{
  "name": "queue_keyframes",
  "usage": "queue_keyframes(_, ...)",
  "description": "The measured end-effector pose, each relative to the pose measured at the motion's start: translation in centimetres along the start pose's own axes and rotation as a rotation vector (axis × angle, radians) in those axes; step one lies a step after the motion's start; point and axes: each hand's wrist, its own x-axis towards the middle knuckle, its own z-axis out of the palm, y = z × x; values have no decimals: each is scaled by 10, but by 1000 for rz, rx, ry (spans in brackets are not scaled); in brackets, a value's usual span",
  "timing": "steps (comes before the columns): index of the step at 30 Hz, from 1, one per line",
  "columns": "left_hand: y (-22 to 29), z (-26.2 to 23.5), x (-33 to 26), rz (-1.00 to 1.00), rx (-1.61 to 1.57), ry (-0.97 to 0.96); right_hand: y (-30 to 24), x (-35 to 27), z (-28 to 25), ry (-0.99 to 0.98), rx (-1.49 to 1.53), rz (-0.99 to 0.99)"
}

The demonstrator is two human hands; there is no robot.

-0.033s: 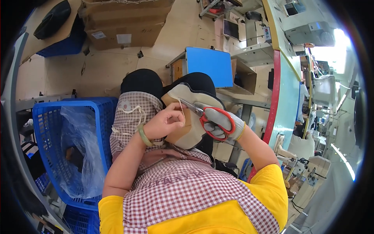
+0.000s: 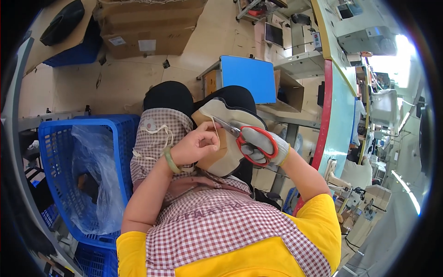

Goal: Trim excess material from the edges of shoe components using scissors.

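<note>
A flat, curved piece of cream and beige material (image 2: 234, 154), perhaps fabric or leather, lies across my right thigh. My left hand (image 2: 198, 145), bare with a pale green bangle at the wrist, pinches a thin cream strip (image 2: 217, 131) at the piece's left part. In a grey-and-white glove, my right hand (image 2: 265, 144) grips red-handled scissors (image 2: 232, 129). Their blades point up and left over the piece, tips close to the strip and my left fingertips. Whether the tips touch the strip is too small to tell.
A blue plastic basket (image 2: 122, 152) with a clear plastic bag (image 2: 94, 171) inside stands at my left. Ahead are a large cardboard box (image 2: 152, 34) and a blue-topped stand (image 2: 248, 78). A red-edged pale green table (image 2: 337, 122) runs along my right, with machines beyond.
</note>
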Motion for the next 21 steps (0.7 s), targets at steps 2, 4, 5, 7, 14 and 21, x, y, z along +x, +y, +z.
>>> queue_keyframes(2,2,0,-1,-15,13,-26,3,7,-1,36,79,14)
queue_keyframes(4,1,-2,-4,-31,29,-53,-1,14,4,6,153,29)
queue_keyframes(5,-1,-3,-5,-2,99,-79,-2,18,7,-24,229,42)
queue_keyframes(7,-1,-4,-8,29,170,-107,-3,27,12,-12,214,21)
queue_keyframes(14,25,6,-25,109,476,233,0,33,30,71,74,-39)
queue_keyframes(21,12,-15,-1,259,66,648,5,31,32,23,-123,-176)
